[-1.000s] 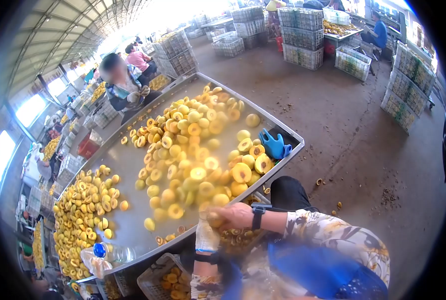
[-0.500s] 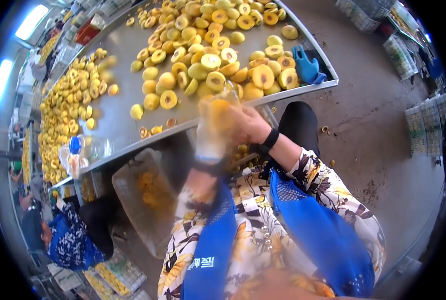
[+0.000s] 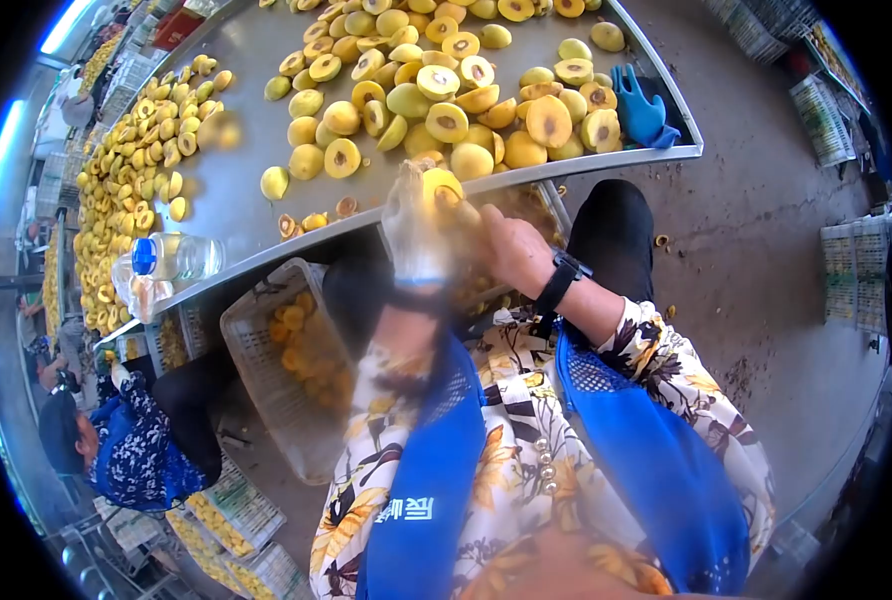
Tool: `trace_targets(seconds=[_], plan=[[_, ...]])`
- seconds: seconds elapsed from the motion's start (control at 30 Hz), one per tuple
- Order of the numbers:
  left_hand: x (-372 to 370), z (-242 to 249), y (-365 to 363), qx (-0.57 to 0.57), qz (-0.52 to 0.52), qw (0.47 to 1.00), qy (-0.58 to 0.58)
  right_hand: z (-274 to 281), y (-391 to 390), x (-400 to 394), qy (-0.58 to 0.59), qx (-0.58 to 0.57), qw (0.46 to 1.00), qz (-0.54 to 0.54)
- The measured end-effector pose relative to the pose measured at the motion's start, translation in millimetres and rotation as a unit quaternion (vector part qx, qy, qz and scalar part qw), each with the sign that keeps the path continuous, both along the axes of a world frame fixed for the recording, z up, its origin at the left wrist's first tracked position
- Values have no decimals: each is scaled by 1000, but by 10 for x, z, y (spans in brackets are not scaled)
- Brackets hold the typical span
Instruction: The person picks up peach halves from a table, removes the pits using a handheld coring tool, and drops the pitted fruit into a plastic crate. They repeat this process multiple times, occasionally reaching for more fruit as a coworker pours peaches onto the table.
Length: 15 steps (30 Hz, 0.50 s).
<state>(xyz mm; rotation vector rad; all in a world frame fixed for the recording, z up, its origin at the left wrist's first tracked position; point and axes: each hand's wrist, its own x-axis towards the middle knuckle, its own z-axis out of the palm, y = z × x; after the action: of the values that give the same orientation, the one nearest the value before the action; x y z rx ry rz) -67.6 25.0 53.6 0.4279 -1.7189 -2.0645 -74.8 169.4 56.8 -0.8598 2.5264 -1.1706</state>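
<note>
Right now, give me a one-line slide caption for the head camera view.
Gloved left hand and bare right hand work a yellow fruit at the edge of a metal table heaped with halved fruit.

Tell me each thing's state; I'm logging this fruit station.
Left hand: gloved, grip on a yellow fruit.
Right hand: bare, on the same fruit.
Fruit on the metal table: mostly halved, pitted.
Water bottle: lying down, capped.
Blue glove: unworn.
Crate: partly filled.
</note>
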Motion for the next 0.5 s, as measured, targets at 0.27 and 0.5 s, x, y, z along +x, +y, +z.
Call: trace_targets(seconds=[0.27, 0.5], plan=[[-53, -181, -292, 164, -113, 978, -57, 32, -28, 34, -133, -5, 990, 41], [91, 91, -44, 208, -45, 977, -15, 173, -136, 39, -374, -102, 921, 30]])
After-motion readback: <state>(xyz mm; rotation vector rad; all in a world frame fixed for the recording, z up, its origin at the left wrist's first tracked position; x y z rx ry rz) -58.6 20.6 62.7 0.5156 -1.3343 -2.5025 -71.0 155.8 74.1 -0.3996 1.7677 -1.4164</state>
